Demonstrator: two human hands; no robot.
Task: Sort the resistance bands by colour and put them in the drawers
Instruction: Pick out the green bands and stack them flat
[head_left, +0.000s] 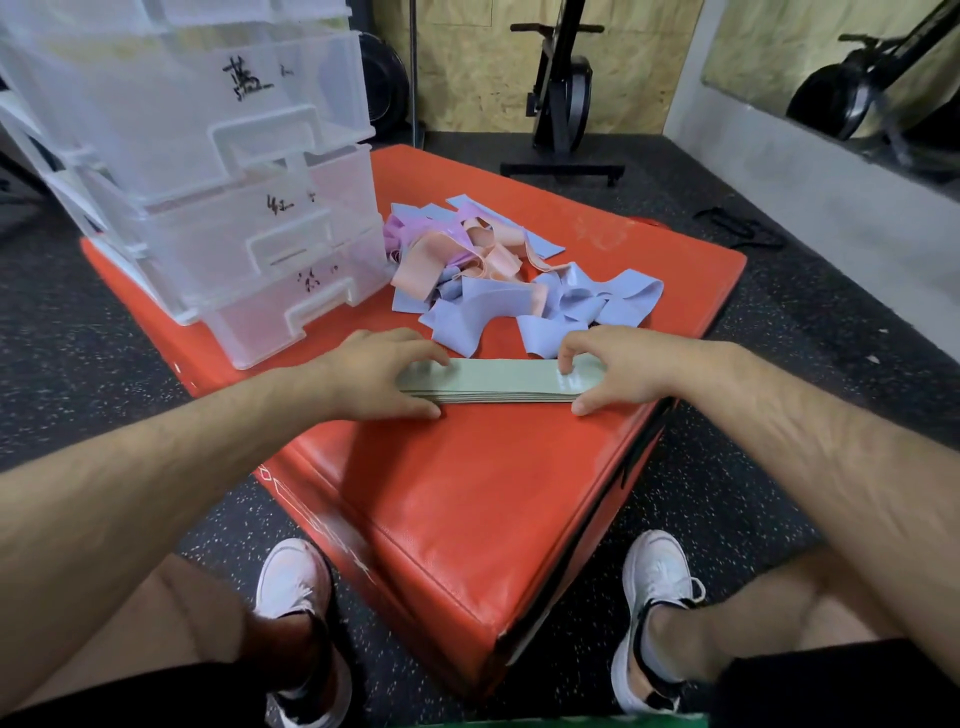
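- Neat stack of flat pale green rubber bands lies mid-frame on the near part of a red padded vinyl mat. Its long axis runs left-right across the frame, one end at each hand.
- Left hand curls over the stack's left end and grips it, thumb at the near edge, fingers over the top.
- Right hand pinches the right end, thumb against the near edge, bent fingertips pressing on top.
- Just behind the stack, frame centre: loose tangled pile of lilac-blue, peach and pink bands on the same mat.
- Upper left: clear plastic drawer unit on the mat, black handwritten labels, lower drawers sticking out further.
- Bottom: white trainers on black speckled floor.
- Top centre: black exercise machine.
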